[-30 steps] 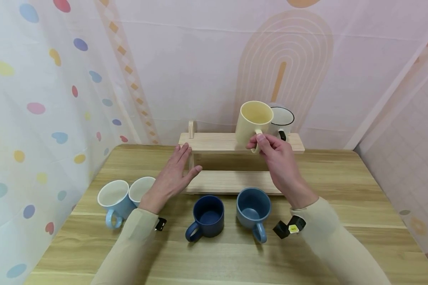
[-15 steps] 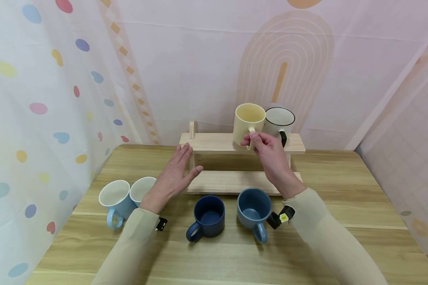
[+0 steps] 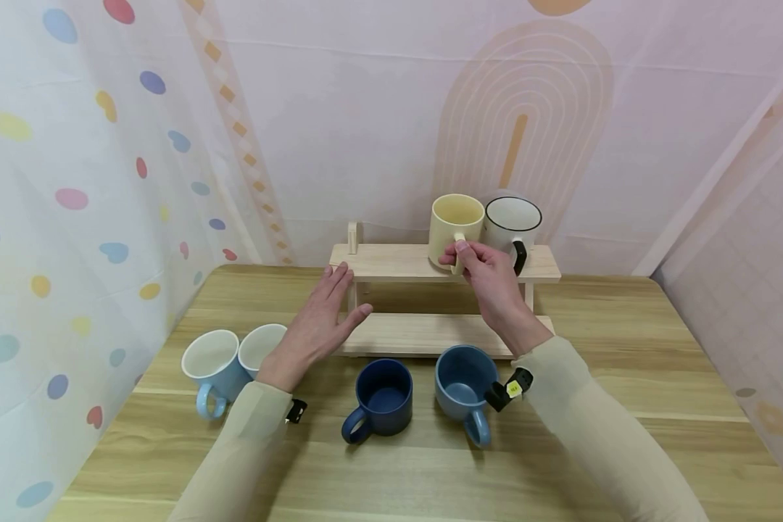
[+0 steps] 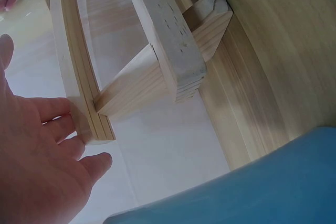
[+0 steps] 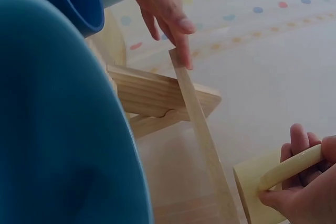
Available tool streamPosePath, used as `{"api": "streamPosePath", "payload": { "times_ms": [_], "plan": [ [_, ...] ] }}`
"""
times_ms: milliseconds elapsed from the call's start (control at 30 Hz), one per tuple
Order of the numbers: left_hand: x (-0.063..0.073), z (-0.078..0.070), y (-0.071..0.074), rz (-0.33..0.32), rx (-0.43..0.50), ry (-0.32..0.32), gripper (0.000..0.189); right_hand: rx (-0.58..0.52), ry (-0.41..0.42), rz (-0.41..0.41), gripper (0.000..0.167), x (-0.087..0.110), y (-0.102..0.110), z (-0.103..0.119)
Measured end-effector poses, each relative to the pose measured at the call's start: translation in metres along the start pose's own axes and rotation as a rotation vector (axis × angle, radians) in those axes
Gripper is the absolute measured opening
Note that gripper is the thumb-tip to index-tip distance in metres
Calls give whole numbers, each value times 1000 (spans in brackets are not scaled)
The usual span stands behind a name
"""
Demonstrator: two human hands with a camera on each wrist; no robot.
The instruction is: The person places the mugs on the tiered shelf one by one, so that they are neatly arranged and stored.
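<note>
My right hand [image 3: 492, 283] pinches the handle of a pale yellow mug [image 3: 445, 230], thumb on top and fingers curled through. The mug is upright at the upper tier of a two-tier wooden shelf [image 3: 391, 259]. Close on its right stands a white mug [image 3: 512, 223] with a black rim and black handle. In the right wrist view the same yellow mug [image 5: 257, 171] shows its base close by the upper board. My left hand [image 3: 313, 326] touches the left end of the upper board with straight fingers; the left wrist view shows those fingertips [image 4: 63, 124] against the board's edge.
In front of the shelf stand a navy mug [image 3: 383, 406] and a steel-blue mug [image 3: 465, 391]. Two light blue mugs with white insides, one of them the outer mug [image 3: 215, 370], stand left of my left forearm. A patterned curtain [image 3: 365, 130] hangs behind the wooden table [image 3: 626, 377].
My right hand has brought the yellow mug down and slightly left, onto the upper tier beside the white mug. My left hand has stayed at the shelf's left end.
</note>
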State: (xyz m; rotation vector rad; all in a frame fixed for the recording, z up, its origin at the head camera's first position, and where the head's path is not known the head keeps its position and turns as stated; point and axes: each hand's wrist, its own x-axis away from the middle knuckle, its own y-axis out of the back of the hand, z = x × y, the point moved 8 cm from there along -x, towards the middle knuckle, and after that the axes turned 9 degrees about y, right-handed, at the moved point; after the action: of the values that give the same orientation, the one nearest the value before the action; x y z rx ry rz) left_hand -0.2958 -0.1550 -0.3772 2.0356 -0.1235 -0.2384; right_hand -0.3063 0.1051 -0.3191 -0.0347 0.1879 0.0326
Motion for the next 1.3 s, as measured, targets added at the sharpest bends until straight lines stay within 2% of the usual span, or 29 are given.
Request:
{"api": "streamPosePath", "payload": {
  "times_ms": [833, 1100, 1300],
  "plan": [
    [5, -4, 1, -1, 3, -11, 87, 54, -73, 44, 38, -5, 4, -9],
    [5, -4, 1, 2, 6, -12, 88, 35, -73, 47, 40, 3, 6, -6],
    [5, -2, 2, 2, 9, -9, 89, 26, -33, 60, 51, 15, 7, 2]
  ]
}}
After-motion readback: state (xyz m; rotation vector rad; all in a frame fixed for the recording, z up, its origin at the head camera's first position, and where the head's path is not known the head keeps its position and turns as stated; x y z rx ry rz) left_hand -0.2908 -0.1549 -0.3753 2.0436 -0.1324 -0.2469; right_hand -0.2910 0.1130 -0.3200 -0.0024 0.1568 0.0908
